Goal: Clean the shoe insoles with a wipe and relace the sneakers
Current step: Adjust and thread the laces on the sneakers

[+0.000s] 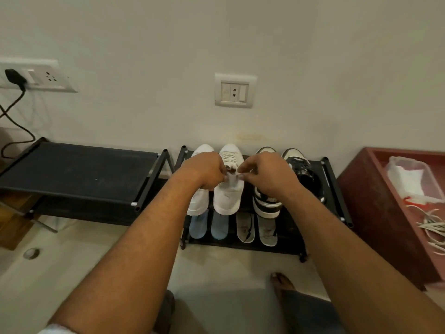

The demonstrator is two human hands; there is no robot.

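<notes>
Left grip (pixel 204 171) & right grip (pixel 265 172) meet over the white sneaker (pixel 228 197) on the shoe rack (pixel 289 247), top shelf. Fingers of both are curled, each pinching a white bit at the sneaker's opening; lace or tongue, can't tell. Black-and-white pair (pixel 266 203) sits on the same shelf, to the right. Lower shelf: 2 blue insoles (pixel 197 226), 2 grey insoles (pixel 267 231). Red box (pixel 361 213) right of rack w/ loose laces (pixel 433 227).

2 white sneakers (pixel 227 201), 2 black-and-white sneakers (pixel 266 206), 4 insoles (pixel 267 231); 2 black racks (pixel 72 169), 2 wall sockets (pixel 234 90), 1 red box (pixel 375 201)
</notes>
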